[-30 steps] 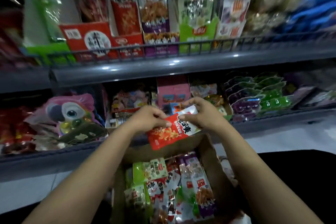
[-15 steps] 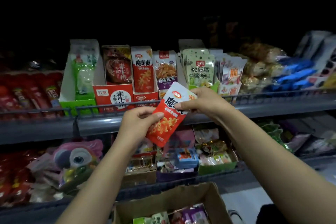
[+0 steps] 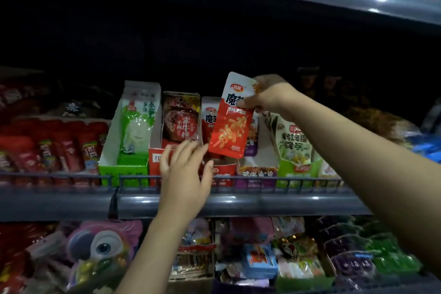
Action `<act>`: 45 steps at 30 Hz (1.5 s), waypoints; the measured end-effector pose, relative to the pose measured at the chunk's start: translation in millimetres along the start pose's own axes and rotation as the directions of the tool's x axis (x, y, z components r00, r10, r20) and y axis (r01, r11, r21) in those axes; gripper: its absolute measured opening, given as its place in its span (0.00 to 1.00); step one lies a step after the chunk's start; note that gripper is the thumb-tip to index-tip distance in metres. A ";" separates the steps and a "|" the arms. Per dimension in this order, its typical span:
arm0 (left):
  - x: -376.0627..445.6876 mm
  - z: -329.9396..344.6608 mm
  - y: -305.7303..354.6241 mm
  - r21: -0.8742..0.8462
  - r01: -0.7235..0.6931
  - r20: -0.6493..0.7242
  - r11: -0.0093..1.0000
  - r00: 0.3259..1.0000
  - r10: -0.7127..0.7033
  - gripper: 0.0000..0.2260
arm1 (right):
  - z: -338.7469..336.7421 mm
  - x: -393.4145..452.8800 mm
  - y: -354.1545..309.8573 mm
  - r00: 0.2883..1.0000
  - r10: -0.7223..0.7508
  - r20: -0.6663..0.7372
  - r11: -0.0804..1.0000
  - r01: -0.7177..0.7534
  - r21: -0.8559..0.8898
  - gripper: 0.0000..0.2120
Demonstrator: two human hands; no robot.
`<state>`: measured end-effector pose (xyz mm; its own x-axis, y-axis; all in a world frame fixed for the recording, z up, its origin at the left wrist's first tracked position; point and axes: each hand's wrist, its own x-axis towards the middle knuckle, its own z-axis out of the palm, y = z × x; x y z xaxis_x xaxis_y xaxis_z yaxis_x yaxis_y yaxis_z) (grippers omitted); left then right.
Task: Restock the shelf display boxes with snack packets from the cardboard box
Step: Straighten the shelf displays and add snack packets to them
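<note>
Pinching the top right edge of a red packet [image 3: 230, 124], the right hand [image 3: 267, 98] held it upright and slightly tilted in front of the display boxes on the shelf [image 3: 238, 203]. The packet hung over a red box [image 3: 220, 170], covering most of a matching packet [image 3: 210, 117] that stood inside it. The left hand [image 3: 185, 179] was raised below and to the left, fingers spread and relaxed, gripping nothing; its fingertips [image 3: 205, 149] were just beside the packet's lower left corner, and contact could not be made out.

Left of the red box stood another red box [image 3: 155, 162] with a dark meat-print packet [image 3: 181, 119], then a green box [image 3: 124, 169] with a pale green pack [image 3: 137, 124]. To the right sat a purple box [image 3: 255, 174] and a second green box [image 3: 296, 172] holding a white-and-green packet [image 3: 294, 143]. A wire rail [image 3: 71, 178] ran along the shelf front. Red sausage packs [image 3: 47, 148] lay at far left. On the lower shelf sat a pink owl-faced bag [image 3: 102, 246] and assorted small snacks, dim and blurred.
</note>
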<state>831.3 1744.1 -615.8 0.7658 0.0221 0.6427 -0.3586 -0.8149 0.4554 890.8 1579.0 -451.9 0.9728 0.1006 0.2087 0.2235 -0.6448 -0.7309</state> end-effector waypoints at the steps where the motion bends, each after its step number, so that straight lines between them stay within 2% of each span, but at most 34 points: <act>1: -0.3 1.7 -2.5 0.026 -0.017 0.012 1.000 1.000 0.017 0.20 | 2.0 7.5 -1.9 1.000 0.002 -0.002 0.999 -0.002 -0.045 0.11; 4: -1.7 4.8 -6.2 0.086 -0.083 0.047 0.993 0.996 0.079 0.19 | 7.6 28.0 -1.4 0.999 0.009 -0.048 0.986 -0.017 -0.167 0.12; 9: -2.7 8.1 -12.8 0.089 -0.138 0.031 0.987 0.990 0.135 0.16 | 28.3 47.7 1.3 0.995 -0.019 -0.101 0.959 -0.011 -0.284 0.27; 13: -6.0 8.0 -17.3 0.090 -0.207 0.016 0.974 0.978 0.207 0.16 | 49.7 54.0 11.7 0.993 -0.098 -0.064 0.922 0.066 -0.381 0.22; 16: -7.9 7.8 -19.9 0.113 -0.240 0.026 0.964 0.971 0.238 0.16 | 59.6 56.5 22.8 0.987 -0.145 -0.074 0.869 0.092 -0.485 0.22; 19: -8.1 7.7 -21.1 0.135 -0.245 0.040 0.960 0.969 0.242 0.16 | 66.6 58.6 36.3 0.984 -0.146 -0.103 0.894 0.087 -0.440 0.24; 24: -8.4 8.3 -21.7 0.158 -0.240 0.043 0.958 0.971 0.237 0.17 | 71.3 56.5 47.8 0.964 -0.192 -0.181 0.898 0.099 -0.428 0.17; 29: -9.3 8.7 -22.5 0.165 -0.241 0.050 0.956 0.970 0.236 0.17 | 73.4 54.7 51.0 0.949 -0.174 -0.263 0.929 0.071 -0.362 0.18; 34: -8.3 9.3 -17.1 0.180 -0.213 0.057 0.960 0.977 0.206 0.19 | 71.2 43.2 53.6 0.931 -0.121 -0.344 0.984 0.068 -0.163 0.09; 36: -9.6 8.8 -12.2 0.147 -0.208 0.035 0.967 0.978 0.205 0.19 | 71.8 32.1 54.1 0.920 -0.118 -0.373 0.991 0.085 -0.103 0.09; 40: -17.5 5.0 0.3 0.065 -0.187 -0.050 0.980 0.980 0.191 0.19 | 69.7 -7.0 60.0 0.891 -0.265 -0.370 0.963 0.222 -0.154 0.07; 42: -24.2 2.9 5.9 0.035 -0.176 -0.078 0.984 0.981 0.178 0.18 | 66.6 -31.5 64.6 0.906 -0.269 -0.326 0.958 0.218 -0.185 0.05; 45: -37.8 2.2 13.6 0.007 -0.175 -0.077 0.985 0.982 0.175 0.17 | 63.8 -68.7 74.7 0.926 -0.231 -0.298 0.972 0.207 -0.112 0.05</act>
<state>798.6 1730.9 -635.3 0.6479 -0.0763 0.7579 -0.4834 -0.8101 0.3317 844.5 1572.3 -562.3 0.8310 0.0162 0.5561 0.4114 -0.6909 -0.5946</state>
